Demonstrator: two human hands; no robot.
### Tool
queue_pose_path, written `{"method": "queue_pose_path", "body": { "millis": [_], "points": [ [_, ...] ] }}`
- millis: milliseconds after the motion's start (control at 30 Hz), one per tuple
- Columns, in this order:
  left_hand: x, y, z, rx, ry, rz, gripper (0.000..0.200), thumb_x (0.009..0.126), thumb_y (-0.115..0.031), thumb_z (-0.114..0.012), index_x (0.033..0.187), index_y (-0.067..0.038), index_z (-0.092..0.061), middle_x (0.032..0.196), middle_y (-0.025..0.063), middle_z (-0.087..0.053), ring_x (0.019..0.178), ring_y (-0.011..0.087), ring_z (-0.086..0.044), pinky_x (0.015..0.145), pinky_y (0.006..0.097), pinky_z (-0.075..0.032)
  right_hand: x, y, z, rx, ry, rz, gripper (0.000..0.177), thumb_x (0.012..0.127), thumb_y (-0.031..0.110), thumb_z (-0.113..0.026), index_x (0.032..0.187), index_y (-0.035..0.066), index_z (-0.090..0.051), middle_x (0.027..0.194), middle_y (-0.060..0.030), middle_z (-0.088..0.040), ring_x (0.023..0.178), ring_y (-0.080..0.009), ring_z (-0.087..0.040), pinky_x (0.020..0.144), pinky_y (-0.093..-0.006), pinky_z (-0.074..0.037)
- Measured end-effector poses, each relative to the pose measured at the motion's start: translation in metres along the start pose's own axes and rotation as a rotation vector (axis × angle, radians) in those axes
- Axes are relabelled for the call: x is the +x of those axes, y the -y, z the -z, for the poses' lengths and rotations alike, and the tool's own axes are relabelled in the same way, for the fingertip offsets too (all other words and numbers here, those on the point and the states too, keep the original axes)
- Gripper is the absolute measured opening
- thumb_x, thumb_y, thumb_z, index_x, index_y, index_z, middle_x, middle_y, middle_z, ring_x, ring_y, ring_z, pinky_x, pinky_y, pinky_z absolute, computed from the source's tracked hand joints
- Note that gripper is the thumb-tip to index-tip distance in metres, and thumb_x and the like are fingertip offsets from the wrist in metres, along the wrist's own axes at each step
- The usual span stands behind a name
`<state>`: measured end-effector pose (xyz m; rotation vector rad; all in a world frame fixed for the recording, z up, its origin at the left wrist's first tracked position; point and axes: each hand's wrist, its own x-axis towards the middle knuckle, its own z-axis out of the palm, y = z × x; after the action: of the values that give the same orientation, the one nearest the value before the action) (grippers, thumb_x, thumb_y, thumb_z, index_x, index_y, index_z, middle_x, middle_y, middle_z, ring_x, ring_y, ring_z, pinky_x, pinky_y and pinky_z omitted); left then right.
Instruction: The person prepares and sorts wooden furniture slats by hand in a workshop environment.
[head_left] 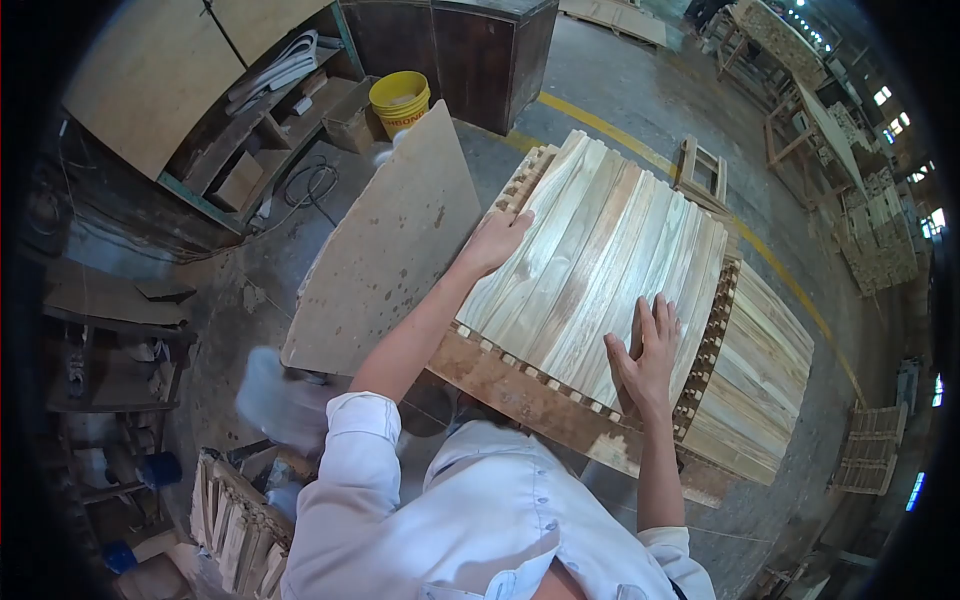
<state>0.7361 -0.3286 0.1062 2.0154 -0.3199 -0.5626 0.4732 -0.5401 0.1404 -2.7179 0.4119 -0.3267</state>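
Pale wooden strips (600, 260) lie side by side in a broad layer in front of me, with stacked notched ends (540, 375) showing along the near side. My left hand (495, 243) rests at the left edge of this layer, fingers stretched over the outermost strip. Lying on the right part of the strips, my right hand (650, 360) is open, its fingers spread and palm down. Neither hand appears to hold anything. A second stack of strips (755, 380) stands right of the first, beyond a dark notched gap.
A large stained board (390, 240) stands to the left. Behind it are a yellow bucket (400, 98) and a shelf unit (260, 130). Wood offcuts (235, 525) sit at lower left. A wooden frame (702, 172) lies beyond the strips, near a yellow floor line (600, 125).
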Motion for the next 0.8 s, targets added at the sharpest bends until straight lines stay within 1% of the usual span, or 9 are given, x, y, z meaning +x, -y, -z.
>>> {"method": "queue_pose_path", "body": {
  "millis": [233, 300, 367, 433, 500, 567, 633, 733, 800],
  "points": [
    [-0.002, 0.002, -0.008, -0.016, -0.084, -0.038, 0.060, 0.103, -0.045, -0.048, 0.107, 0.014, -0.062, 0.099, 0.0312, -0.068, 0.100, 0.0347, -0.067, 0.091, 0.0447, -0.047, 0.000, 0.004, 0.003, 0.012, 0.010, -0.022, 0.080, 0.086, 0.045, -0.072, 0.149, 0.003, -0.047, 0.160, -0.0267, -0.029, 0.152, -0.0431, -0.019, 0.123, -0.0555, -0.010],
    [0.006, 0.011, -0.011, -0.001, -0.080, -0.051, 0.059, 0.103, -0.045, -0.048, 0.103, 0.013, -0.061, 0.092, 0.0300, -0.067, 0.094, 0.0319, -0.067, 0.087, 0.0452, -0.047, 0.000, 0.005, 0.005, 0.018, 0.011, -0.023, 0.079, 0.086, 0.046, -0.072, 0.148, 0.003, -0.047, 0.160, -0.0277, -0.029, 0.152, -0.0436, -0.019, 0.124, -0.0553, -0.009],
    [0.005, 0.011, -0.011, -0.017, -0.073, -0.058, 0.059, 0.103, -0.045, -0.047, 0.101, 0.013, -0.061, 0.090, 0.0296, -0.067, 0.092, 0.0318, -0.067, 0.086, 0.0463, -0.047, -0.001, 0.005, 0.007, 0.006, 0.014, -0.012, 0.080, 0.087, 0.046, -0.072, 0.148, 0.003, -0.046, 0.160, -0.0283, -0.028, 0.151, -0.0451, -0.018, 0.123, -0.0560, -0.009],
    [0.003, 0.010, -0.013, 0.003, -0.107, -0.103, 0.060, 0.104, -0.045, -0.047, 0.101, 0.013, -0.062, 0.091, 0.0314, -0.066, 0.095, 0.0328, -0.068, 0.087, 0.0456, -0.048, -0.001, 0.004, 0.007, 0.007, 0.021, -0.012, 0.080, 0.088, 0.048, -0.070, 0.149, 0.003, -0.046, 0.160, -0.0291, -0.028, 0.151, -0.0461, -0.018, 0.123, -0.0566, -0.009],
    [0.002, 0.012, -0.012, 0.031, -0.085, -0.115, 0.059, 0.104, -0.045, -0.047, 0.109, 0.012, -0.064, 0.099, 0.0315, -0.068, 0.103, 0.0339, -0.068, 0.091, 0.0441, -0.048, -0.004, 0.005, 0.006, 0.007, 0.032, -0.016, 0.080, 0.089, 0.051, -0.068, 0.149, 0.003, -0.045, 0.160, -0.0297, -0.028, 0.151, -0.0471, -0.018, 0.123, -0.0573, -0.009],
    [0.010, 0.022, -0.014, 0.034, -0.081, -0.106, 0.054, 0.103, -0.042, -0.050, 0.118, 0.008, -0.065, 0.109, 0.0287, -0.070, 0.110, 0.0357, -0.067, 0.095, 0.0424, -0.048, -0.003, 0.006, 0.008, -0.003, 0.026, -0.027, 0.081, 0.090, 0.054, -0.065, 0.150, 0.003, -0.044, 0.159, -0.0304, -0.027, 0.151, -0.0480, -0.017, 0.123, -0.0581, -0.009],
    [0.009, 0.022, -0.015, -0.094, -0.028, -0.248, 0.050, 0.102, -0.038, -0.055, 0.125, 0.005, -0.064, 0.115, 0.0261, -0.070, 0.113, 0.0365, -0.066, 0.098, 0.0418, -0.047, -0.004, 0.002, 0.004, -0.025, 0.005, -0.006, 0.082, 0.091, 0.057, -0.061, 0.150, 0.003, -0.043, 0.159, -0.0307, -0.027, 0.150, -0.0487, -0.018, 0.122, -0.0586, -0.010],
    [0.011, 0.024, -0.010, -0.094, 0.085, -0.129, 0.049, 0.101, -0.036, -0.058, 0.129, 0.004, -0.061, 0.118, 0.0260, -0.069, 0.115, 0.0365, -0.065, 0.100, 0.0412, -0.046, -0.005, -0.003, 0.003, -0.039, 0.014, 0.001, 0.084, 0.092, 0.061, -0.059, 0.152, 0.005, -0.041, 0.160, -0.0305, -0.025, 0.151, -0.0482, -0.016, 0.123, -0.0579, -0.010],
    [0.014, 0.030, -0.013, -0.109, 0.047, -0.183, 0.051, 0.100, -0.036, -0.058, 0.131, 0.004, -0.060, 0.119, 0.0255, -0.068, 0.115, 0.0356, -0.064, 0.100, 0.0408, -0.046, -0.006, -0.004, 0.000, -0.052, 0.015, 0.004, 0.085, 0.092, 0.063, -0.058, 0.153, 0.006, -0.040, 0.160, -0.0301, -0.024, 0.151, -0.0477, -0.015, 0.123, -0.0574, -0.010]
  ]
}}
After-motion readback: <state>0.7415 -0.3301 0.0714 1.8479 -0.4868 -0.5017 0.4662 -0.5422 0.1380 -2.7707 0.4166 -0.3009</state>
